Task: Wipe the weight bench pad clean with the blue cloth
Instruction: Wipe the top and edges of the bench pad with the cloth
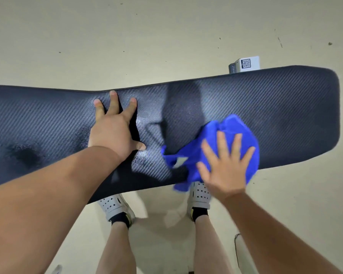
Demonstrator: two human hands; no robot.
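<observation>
R hand, fingers splayed flat, presses cloth on pad, whose long axis runs left-right; L hand, also flat, braces mid-pad, gripping nothing.

- The dark, weave-textured bench pad runs across the view from left to right above a pale floor.
- The left hand lies flat on the pad near its middle, its fingers straight and spread, with the tips close to the far edge.
- The right hand, slightly blurred, presses a crumpled blue cloth onto the pad's near edge with splayed fingers. Part of the cloth hangs over that edge.
- A darker patch marks the pad's left part.
- A small white box bearing a square code stands just behind the pad's right end.
- Two white perforated shoes stand below the near edge.
</observation>
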